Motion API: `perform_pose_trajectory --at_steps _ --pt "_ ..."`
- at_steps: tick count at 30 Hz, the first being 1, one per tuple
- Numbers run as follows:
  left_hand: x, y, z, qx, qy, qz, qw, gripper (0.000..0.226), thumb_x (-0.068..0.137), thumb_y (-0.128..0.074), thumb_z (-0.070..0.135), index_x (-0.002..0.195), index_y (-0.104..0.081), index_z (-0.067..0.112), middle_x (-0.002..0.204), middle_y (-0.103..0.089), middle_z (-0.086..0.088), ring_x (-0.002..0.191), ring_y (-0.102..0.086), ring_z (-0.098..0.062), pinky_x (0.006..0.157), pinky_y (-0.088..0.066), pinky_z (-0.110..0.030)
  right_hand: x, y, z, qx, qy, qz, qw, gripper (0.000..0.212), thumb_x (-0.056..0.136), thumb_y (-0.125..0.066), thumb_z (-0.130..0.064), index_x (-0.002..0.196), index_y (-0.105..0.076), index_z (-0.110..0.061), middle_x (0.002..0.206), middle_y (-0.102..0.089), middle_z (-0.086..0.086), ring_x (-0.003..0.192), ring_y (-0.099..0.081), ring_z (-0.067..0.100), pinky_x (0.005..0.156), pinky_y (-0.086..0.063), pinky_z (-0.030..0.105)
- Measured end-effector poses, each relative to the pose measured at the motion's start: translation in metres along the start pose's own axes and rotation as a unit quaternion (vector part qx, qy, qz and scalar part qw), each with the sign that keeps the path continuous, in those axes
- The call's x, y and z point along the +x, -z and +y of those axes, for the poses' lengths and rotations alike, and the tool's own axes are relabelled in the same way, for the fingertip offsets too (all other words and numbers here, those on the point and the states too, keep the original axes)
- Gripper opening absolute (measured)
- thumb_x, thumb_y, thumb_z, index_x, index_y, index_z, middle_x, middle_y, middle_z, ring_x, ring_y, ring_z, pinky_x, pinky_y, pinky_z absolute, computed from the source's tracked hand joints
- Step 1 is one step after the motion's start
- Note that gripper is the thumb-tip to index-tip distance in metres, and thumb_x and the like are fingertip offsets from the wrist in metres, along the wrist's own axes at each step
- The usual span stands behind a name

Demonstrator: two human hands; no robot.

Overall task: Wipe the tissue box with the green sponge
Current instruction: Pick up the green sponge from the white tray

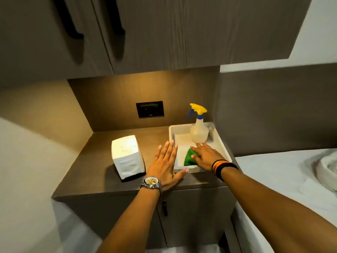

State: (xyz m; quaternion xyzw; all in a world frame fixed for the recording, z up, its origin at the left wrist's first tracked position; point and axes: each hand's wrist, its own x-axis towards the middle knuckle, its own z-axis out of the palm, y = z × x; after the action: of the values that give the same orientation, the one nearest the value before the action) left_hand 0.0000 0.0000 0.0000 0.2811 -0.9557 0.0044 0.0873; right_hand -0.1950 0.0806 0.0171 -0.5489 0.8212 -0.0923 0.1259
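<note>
A white tissue box (126,156) with small specks on top stands on the left part of the brown counter (102,183). The green sponge (188,158) lies in the near part of a white tray (171,132) on the right. My right hand (206,156) rests flat over the sponge, fingers spread, covering its right side; I cannot tell if it grips it. My left hand (166,167), with a wristwatch, hovers flat and open over the counter between the box and the tray, holding nothing.
A spray bottle (199,128) with a yellow and blue trigger stands at the back of the tray. A black socket panel (149,109) sits on the back wall. Dark cabinets (164,33) hang overhead. A white bed (284,172) lies to the right.
</note>
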Motion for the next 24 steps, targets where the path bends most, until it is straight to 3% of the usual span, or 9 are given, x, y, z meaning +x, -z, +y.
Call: perform_pose_trajectory --at_steps 5,8,10,14,16,18,24 --pt "0.025 -0.033 -0.012 -0.008 0.014 -0.048 0.999 0.108 0.08 -0.008 0.088 0.156 0.014 0.015 0.163 0.023 -0.003 0.149 0.024 -0.018 0.122 0.015 -0.039 0.038 -0.019 0.011 0.015 -0.006 -0.094 0.995 0.06 0.093 -0.042 -0.059 0.143 -0.044 -0.026 0.154 -0.041 0.005 0.136 -0.042 0.033 0.109 -0.036 0.049" --pt "0.034 -0.047 -0.014 -0.022 0.009 -0.077 0.997 0.108 0.081 -0.016 0.088 0.156 0.015 0.016 0.162 0.025 -0.002 0.149 0.024 -0.017 0.121 0.016 -0.037 0.05 -0.027 0.013 0.011 -0.025 -0.113 0.993 0.08 0.079 -0.053 -0.073 0.142 -0.044 -0.026 0.149 -0.048 0.005 0.125 -0.053 0.032 0.099 -0.044 0.042" --pt "0.034 -0.052 -0.015 -0.042 0.013 -0.072 0.996 0.109 0.08 -0.019 0.089 0.156 0.015 0.017 0.161 0.027 0.0 0.149 0.025 -0.015 0.119 0.018 -0.033 0.056 -0.028 0.014 0.007 -0.029 -0.112 0.993 0.079 0.075 -0.061 -0.07 0.139 -0.049 -0.026 0.141 -0.055 0.006 0.118 -0.058 0.03 0.094 -0.047 0.04" --pt "0.033 -0.052 -0.015 -0.055 0.006 -0.078 0.995 0.112 0.079 -0.023 0.09 0.155 0.018 0.018 0.16 0.029 0.001 0.149 0.025 -0.015 0.117 0.02 -0.031 0.06 -0.023 0.01 -0.021 -0.023 -0.09 0.995 0.051 0.076 -0.074 -0.046 0.121 -0.063 -0.024 0.112 -0.07 0.007 0.096 -0.064 0.028 0.085 -0.052 0.037" --pt "0.033 -0.045 -0.018 -0.043 -0.01 -0.089 0.995 0.114 0.079 -0.024 0.09 0.155 0.018 0.016 0.158 0.031 0.0 0.149 0.025 -0.018 0.118 0.019 -0.034 0.059 -0.023 0.007 -0.017 -0.027 -0.075 0.997 0.029 0.074 -0.074 -0.042 0.098 -0.067 -0.027 0.102 -0.072 0.005 0.089 -0.065 0.027 0.081 -0.055 0.036" --pt "0.031 -0.031 -0.023 -0.032 -0.02 -0.077 0.996 0.114 0.08 -0.023 0.089 0.155 0.017 0.014 0.158 0.03 -0.001 0.149 0.024 -0.018 0.121 0.016 -0.038 0.056 -0.023 0.004 -0.009 -0.036 -0.047 0.998 0.016 0.076 -0.069 -0.038 0.088 -0.065 -0.028 0.1 -0.073 0.005 0.087 -0.065 0.028 0.079 -0.055 0.036" --pt "0.009 0.033 -0.062 0.014 -0.024 0.069 0.997 0.107 0.086 -0.027 0.082 0.158 0.002 0.009 0.166 0.011 -0.01 0.152 0.015 -0.021 0.124 0.005 -0.044 0.037 -0.005 -0.024 0.068 -0.049 0.097 0.992 0.039 0.081 -0.06 -0.027 0.119 -0.065 -0.034 0.116 -0.072 0.01 0.1 -0.066 0.036 0.083 -0.054 0.039"
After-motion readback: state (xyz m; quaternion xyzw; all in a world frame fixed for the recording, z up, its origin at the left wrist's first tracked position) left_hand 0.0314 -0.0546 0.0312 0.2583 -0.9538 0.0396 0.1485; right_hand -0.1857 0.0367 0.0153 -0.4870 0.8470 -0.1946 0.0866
